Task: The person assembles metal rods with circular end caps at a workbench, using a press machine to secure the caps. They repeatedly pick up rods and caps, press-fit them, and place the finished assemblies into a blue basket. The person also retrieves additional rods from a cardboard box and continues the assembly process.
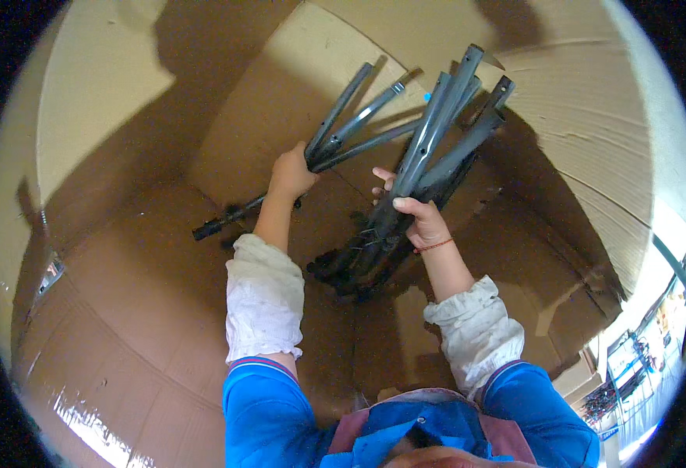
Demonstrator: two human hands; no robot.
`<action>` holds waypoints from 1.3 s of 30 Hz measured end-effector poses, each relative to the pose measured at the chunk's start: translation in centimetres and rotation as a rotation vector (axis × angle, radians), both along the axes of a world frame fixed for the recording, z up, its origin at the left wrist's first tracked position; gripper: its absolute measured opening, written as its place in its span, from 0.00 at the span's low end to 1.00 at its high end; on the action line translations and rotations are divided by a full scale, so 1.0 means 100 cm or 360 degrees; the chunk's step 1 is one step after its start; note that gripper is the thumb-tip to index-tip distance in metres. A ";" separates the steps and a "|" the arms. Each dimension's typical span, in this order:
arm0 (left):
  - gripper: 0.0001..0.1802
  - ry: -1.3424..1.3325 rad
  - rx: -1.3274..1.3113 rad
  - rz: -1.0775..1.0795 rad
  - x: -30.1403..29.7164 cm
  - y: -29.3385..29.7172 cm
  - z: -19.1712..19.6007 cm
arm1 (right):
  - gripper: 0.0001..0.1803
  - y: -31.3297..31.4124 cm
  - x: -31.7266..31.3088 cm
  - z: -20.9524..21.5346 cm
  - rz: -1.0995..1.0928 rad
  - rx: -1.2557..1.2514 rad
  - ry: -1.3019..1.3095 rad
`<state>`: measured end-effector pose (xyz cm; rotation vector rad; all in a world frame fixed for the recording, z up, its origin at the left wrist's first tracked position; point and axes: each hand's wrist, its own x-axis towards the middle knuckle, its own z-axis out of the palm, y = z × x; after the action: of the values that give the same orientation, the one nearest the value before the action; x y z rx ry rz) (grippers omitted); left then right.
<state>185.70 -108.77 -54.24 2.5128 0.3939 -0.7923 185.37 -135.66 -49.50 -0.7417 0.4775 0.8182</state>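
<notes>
I look down into a large cardboard box. My left hand is closed around a small bunch of grey metal tubes that fan up and to the right, their dark lower ends pointing down-left. My right hand grips a thicker bundle of grey metal tubes, whose upper ends reach toward the box's far wall and whose black lower ends rest low in the box. The two bundles cross near my hands. A red string circles my right wrist.
Brown cardboard walls and flaps surround the hands on all sides. Clear tape shines on the lower-left flap. White sleeve covers over blue sleeves come in from the lower edge. Racks and a bright floor show at the far right.
</notes>
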 end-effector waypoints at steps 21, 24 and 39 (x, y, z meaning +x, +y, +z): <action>0.40 0.0508 -0.2153 0.0670 -0.048 -0.170 0.375 | 0.37 -0.098 -0.066 0.296 -0.0508 0.0141 0.0019; 0.45 0.0565 -0.2094 0.0646 -0.066 -0.205 0.402 | 0.44 -0.134 -0.103 0.312 -0.0768 0.0153 0.0059; 0.53 0.0615 -0.1086 -0.0536 -0.177 -0.307 0.482 | 0.39 -0.201 -0.216 0.350 -0.0261 0.0422 0.0467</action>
<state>168.02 -139.44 -6.09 1.7976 -0.1739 -1.2916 163.77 -155.76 -14.55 -0.3332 0.6684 0.8199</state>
